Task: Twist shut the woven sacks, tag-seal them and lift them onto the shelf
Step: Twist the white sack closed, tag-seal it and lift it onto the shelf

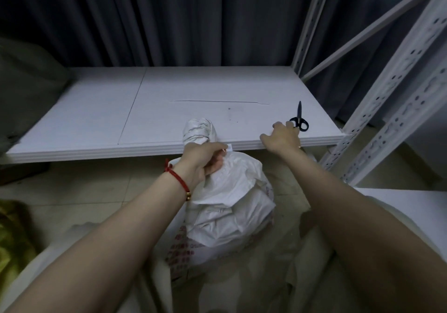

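Your left hand [205, 160] grips the twisted neck of the white woven sack [229, 204], fingers curled tight round the gathered cloth. The wound top of the sack pokes up past the front edge of the shelf [96, 109]. The sack's body sits on the tiled floor [96, 191] just in front of the shelf and below its edge, with red print low on its side. A small white tag [229, 147] shows at your left thumb, against the shelf edge. Your right hand [281, 138] lies over the shelf edge, fingers bent, fingertips at the handles of the black scissors [300, 120]; you cannot tell whether it has hold of them. The scissors lie flat on the shelf, blades pointing away. Red cord bracelet [177, 179] on your left wrist. Dark curtain [169, 17] behind the shelf.
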